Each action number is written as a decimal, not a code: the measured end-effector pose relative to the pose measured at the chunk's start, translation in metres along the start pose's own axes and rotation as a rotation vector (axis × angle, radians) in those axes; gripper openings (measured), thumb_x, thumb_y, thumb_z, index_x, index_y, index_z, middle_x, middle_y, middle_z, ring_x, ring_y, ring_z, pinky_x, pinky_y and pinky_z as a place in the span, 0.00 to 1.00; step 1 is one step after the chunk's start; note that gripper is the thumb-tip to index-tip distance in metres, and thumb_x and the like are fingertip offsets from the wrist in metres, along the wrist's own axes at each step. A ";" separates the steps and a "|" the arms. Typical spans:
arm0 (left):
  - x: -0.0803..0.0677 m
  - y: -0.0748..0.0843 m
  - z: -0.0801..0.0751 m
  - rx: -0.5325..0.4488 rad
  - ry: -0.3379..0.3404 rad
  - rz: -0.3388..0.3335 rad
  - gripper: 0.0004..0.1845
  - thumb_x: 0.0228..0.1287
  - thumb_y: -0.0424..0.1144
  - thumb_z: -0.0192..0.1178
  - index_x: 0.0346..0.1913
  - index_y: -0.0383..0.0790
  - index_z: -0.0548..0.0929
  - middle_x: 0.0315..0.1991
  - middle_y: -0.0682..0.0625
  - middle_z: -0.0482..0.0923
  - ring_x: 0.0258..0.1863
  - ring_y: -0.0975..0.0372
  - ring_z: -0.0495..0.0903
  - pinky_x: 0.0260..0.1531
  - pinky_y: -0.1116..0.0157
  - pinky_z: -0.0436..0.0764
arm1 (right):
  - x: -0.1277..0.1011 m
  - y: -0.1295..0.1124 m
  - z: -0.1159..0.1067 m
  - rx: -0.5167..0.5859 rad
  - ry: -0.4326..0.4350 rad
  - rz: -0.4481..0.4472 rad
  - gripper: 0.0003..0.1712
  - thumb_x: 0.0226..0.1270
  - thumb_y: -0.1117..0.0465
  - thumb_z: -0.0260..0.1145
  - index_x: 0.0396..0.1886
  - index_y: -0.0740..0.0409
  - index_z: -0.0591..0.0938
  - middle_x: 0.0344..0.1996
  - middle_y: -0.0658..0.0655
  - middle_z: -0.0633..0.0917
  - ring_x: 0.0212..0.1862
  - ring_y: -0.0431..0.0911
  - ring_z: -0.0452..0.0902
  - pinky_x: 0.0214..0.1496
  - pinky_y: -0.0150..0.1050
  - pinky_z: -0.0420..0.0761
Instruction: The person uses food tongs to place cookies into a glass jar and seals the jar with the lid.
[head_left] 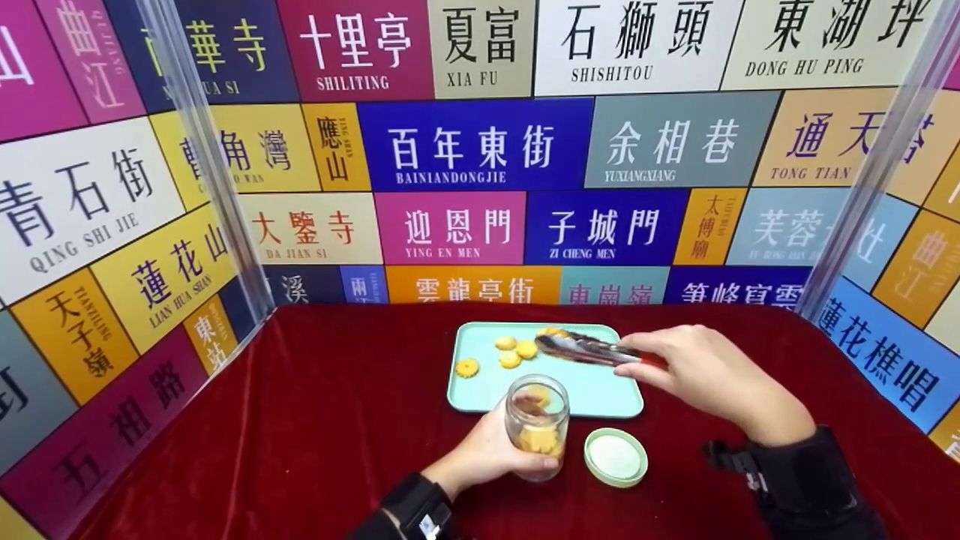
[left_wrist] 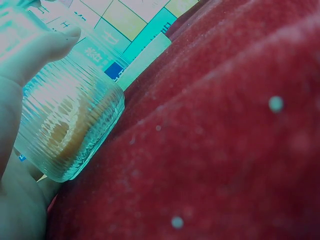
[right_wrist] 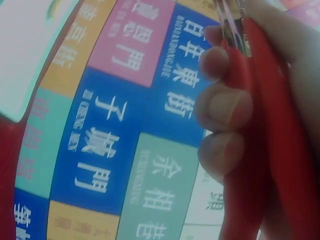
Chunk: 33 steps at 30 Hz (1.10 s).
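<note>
My left hand (head_left: pixel 480 454) grips a ribbed glass jar (head_left: pixel 537 427), held upright in front of the tray; yellow cookies (head_left: pixel 541 441) lie inside. The left wrist view shows the jar (left_wrist: pixel 85 115) close up, a thumb across its side. In my right hand (head_left: pixel 712 382) are metal tongs (head_left: pixel 589 349) with red handles (right_wrist: pixel 245 165), fingers curled round them. Their tips are at a cookie (head_left: pixel 551 332) by the far edge of the mint-green tray (head_left: pixel 592 394). Several more cookies (head_left: pixel 510 359) lie on the tray's left half.
A round light-green lid (head_left: pixel 616 457) lies on the dark red cloth (head_left: pixel 322 420), to the right of the jar. Clear upright posts (head_left: pixel 217 165) stand at the back corners. Behind the table rises a wall of coloured signs (head_left: pixel 472 142).
</note>
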<state>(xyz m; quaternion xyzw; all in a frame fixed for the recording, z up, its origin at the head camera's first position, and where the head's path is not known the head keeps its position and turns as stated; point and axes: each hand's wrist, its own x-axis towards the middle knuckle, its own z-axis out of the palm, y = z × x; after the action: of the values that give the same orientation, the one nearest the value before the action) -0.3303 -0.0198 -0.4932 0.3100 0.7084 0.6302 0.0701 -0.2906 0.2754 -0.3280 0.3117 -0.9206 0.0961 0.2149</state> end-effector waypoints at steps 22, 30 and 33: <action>0.001 0.001 0.000 0.001 -0.004 0.023 0.46 0.49 0.37 0.85 0.71 0.40 0.71 0.57 0.53 0.84 0.57 0.61 0.84 0.64 0.63 0.79 | 0.001 -0.019 -0.004 0.046 -0.150 -0.044 0.17 0.75 0.39 0.68 0.46 0.44 0.90 0.29 0.35 0.82 0.27 0.32 0.71 0.31 0.33 0.73; 0.001 0.001 0.000 -0.002 -0.005 0.020 0.47 0.49 0.36 0.85 0.72 0.40 0.71 0.58 0.53 0.83 0.58 0.61 0.84 0.65 0.63 0.79 | 0.001 -0.022 -0.006 0.042 -0.129 -0.061 0.15 0.75 0.38 0.67 0.43 0.42 0.89 0.27 0.33 0.79 0.26 0.31 0.69 0.30 0.33 0.72; 0.002 0.001 0.000 0.003 -0.002 0.016 0.46 0.49 0.37 0.85 0.71 0.41 0.71 0.58 0.53 0.83 0.57 0.61 0.84 0.64 0.63 0.79 | 0.001 -0.022 -0.007 0.041 -0.121 -0.068 0.14 0.75 0.38 0.67 0.41 0.40 0.88 0.25 0.33 0.77 0.26 0.31 0.68 0.29 0.32 0.70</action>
<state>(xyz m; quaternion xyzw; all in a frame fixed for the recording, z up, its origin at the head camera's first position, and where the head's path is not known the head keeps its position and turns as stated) -0.3315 -0.0186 -0.4919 0.3162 0.7069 0.6293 0.0654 -0.2750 0.2600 -0.3201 0.3525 -0.9185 0.0885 0.1558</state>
